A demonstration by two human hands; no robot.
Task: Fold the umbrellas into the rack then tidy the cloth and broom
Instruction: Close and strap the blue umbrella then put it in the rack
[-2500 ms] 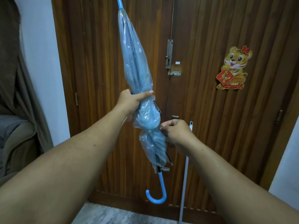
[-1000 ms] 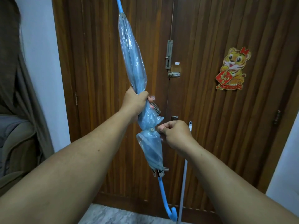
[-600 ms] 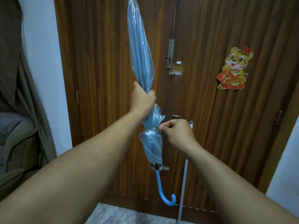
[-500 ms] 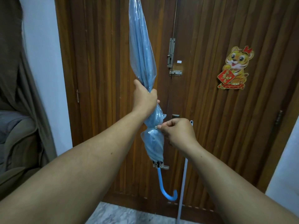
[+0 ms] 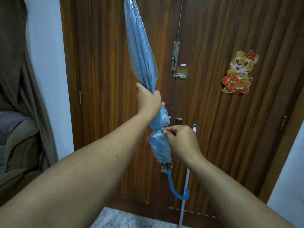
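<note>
Both hands work on the blue umbrella [image 5: 141,55], which is held up in front of the wooden door [image 5: 213,112] with its tip out of view above and its hooked handle [image 5: 178,193] hanging low. On the left, the left hand [image 5: 148,100] is wrapped tight around the gathered canopy near its middle, keeping the folds twisted together. Just right of and below it, the right hand [image 5: 181,139] pinches at a small snap [image 5: 162,129] on the tie band, thumb and forefinger pressed together on it.

The step in hand looks like fastening the band. To do it well, the left hand's squeeze should hold the folds snug so the band reaches without strain, and the right hand should press the snap squarely rather than at an angle. Loose plastic bulging between the two hands could get caught under the snap; smoothing it downward first would help.

Farther right, a thin white pole [image 5: 187,178] leans against the door; it may be the broom, though its head is not visible. No rack shows in view.
</note>
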